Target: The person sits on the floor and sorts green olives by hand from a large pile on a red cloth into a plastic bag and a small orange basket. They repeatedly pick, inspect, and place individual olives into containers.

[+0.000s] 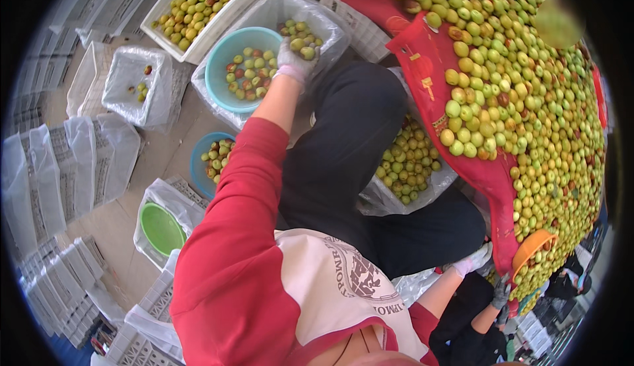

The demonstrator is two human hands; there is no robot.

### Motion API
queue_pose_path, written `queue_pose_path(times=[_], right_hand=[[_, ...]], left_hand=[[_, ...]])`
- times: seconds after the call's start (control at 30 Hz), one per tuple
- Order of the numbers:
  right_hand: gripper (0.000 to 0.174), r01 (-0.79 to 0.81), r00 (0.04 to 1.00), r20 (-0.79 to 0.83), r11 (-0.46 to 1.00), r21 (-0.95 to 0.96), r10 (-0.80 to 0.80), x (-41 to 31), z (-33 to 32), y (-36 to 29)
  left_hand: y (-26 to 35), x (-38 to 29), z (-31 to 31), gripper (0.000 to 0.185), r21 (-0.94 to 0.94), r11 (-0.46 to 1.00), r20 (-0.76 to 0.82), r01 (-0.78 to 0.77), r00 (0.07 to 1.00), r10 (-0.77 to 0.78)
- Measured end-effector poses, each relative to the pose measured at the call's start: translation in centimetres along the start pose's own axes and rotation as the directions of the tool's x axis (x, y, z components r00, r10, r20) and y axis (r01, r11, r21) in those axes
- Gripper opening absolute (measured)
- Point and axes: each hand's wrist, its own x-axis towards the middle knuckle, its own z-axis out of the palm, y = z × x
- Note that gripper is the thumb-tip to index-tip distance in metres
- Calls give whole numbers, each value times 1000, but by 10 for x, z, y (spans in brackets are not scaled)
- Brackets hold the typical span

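My left hand (297,61), in a pale glove, is closed around a few green-brown jujubes (302,49). It is at the right rim of a light-blue plastic basin (216,54), which holds scattered green and reddish jujubes. That basin rests on a crate lined with clear plastic (324,14), where more jujubes lie. My right hand (474,262), also gloved, is beside my right knee, near the edge of a red cloth (500,227); its fingers are partly hidden. Between my legs sits a lined crate (441,180) of jujubes.
A large heap of jujubes (550,133) covers the red cloth, with orange basins (532,249) at its edges. At left are a full white crate (158,36), a blue basin (198,150), a green basin (161,229) and stacked crates (74,163). Another person's gloved hand (500,289) is close by.
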Motion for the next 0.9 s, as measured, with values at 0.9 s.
queue_pose_path(times=[0.9], right_hand=[[32,4,1000,24,871,-492,8,35,-3,17]], left_hand=[[246,-361,-397,53,656,567,-504,497,-270,820]])
